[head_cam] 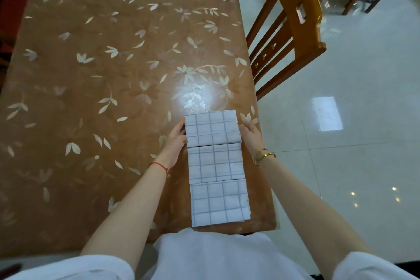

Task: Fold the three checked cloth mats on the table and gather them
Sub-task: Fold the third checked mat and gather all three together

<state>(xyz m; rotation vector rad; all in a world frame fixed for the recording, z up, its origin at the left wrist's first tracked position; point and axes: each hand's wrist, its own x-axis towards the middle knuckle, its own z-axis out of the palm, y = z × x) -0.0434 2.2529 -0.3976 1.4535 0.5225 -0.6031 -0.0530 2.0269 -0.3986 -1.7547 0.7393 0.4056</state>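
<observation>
Three folded white mats with thin blue checks lie in a column near the table's right edge. The far mat [212,128] sits between my hands. My left hand [175,143] touches its left edge with the fingers straight. At its right edge rests my right hand [250,133], fingers also straight. The middle mat [216,162] lies flat just behind the far one toward me. The near mat [219,202] reaches the table's front edge by my body.
The brown table [102,75] has a glossy leaf-pattern cover and a bright light glare beyond the mats. A wooden chair [286,29] stands against the table's right side. Glossy tiled floor [363,120] lies to the right.
</observation>
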